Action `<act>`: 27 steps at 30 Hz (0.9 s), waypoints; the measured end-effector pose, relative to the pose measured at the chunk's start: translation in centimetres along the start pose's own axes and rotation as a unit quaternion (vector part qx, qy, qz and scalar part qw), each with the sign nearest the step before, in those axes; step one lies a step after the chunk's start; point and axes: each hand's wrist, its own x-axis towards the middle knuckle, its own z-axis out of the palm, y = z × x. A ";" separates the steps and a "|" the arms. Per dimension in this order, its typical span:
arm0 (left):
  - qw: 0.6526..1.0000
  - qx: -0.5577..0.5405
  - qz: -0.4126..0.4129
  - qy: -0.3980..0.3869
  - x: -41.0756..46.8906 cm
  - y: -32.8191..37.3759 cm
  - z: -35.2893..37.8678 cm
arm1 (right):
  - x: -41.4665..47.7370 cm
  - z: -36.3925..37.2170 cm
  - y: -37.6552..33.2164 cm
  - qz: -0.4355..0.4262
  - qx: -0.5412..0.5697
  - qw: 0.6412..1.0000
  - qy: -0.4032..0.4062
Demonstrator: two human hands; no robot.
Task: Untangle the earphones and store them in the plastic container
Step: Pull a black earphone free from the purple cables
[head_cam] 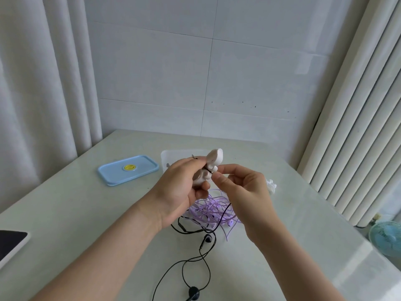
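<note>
- Above a pale desk (86, 213), a person's left hand (180, 192) closes around a small white figurine-shaped cord winder (209, 168), fingers curled about its lower half.
- The right hand (243, 190) pinches thumb to forefinger at the winder's middle, where a thin dark cord crosses it; the other fingers are loosely bent. Whether the pinch is on the cord itself or only on the winder cannot be told.
- Under the hands, the purple earphones (213, 210) lie in a loose tangle on the desk, with the black earphones (204, 242) running through that heap and trailing in open loops toward the near edge, where one bud and a round piece rest.
- The clear plastic container (173, 155) stands open just behind the hands, most of it hidden; what it holds cannot be seen. Its blue lid (128, 169) lies flat to the left, well apart.
- A dark-screened device (10, 242) sits at the left edge, and something white (271, 185) shows past the right hand.
- By the look of it, the job is at an early stage: both sets of earphones remain knotted together, and separating and storing them are yet to come.
</note>
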 end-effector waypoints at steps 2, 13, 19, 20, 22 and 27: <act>1.000 -0.027 -0.006 -0.006 0.0 -0.2 0.2 | 0.0 0.1 0.0 -0.017 -0.018 1.000 0.006; 0.998 -0.042 -0.039 -0.032 0.0 -0.3 0.0 | -0.3 0.4 0.0 -0.037 -0.076 0.996 0.023; 0.999 -0.018 -0.027 -0.037 0.1 -0.5 -0.3 | -0.3 0.5 -0.1 -0.048 -0.097 0.993 0.049; 0.999 -0.004 -0.024 -0.037 0.1 -0.6 -0.5 | -0.3 0.6 0.0 -0.059 -0.108 0.991 0.055; 0.999 0.028 -0.023 -0.041 0.1 -0.8 -0.8 | -0.3 0.7 0.2 -0.077 -0.129 0.986 0.071; 0.998 0.019 -0.024 -0.055 0.0 -0.5 -1.6 | 0.1 -0.1 0.7 -0.064 -0.098 0.988 0.102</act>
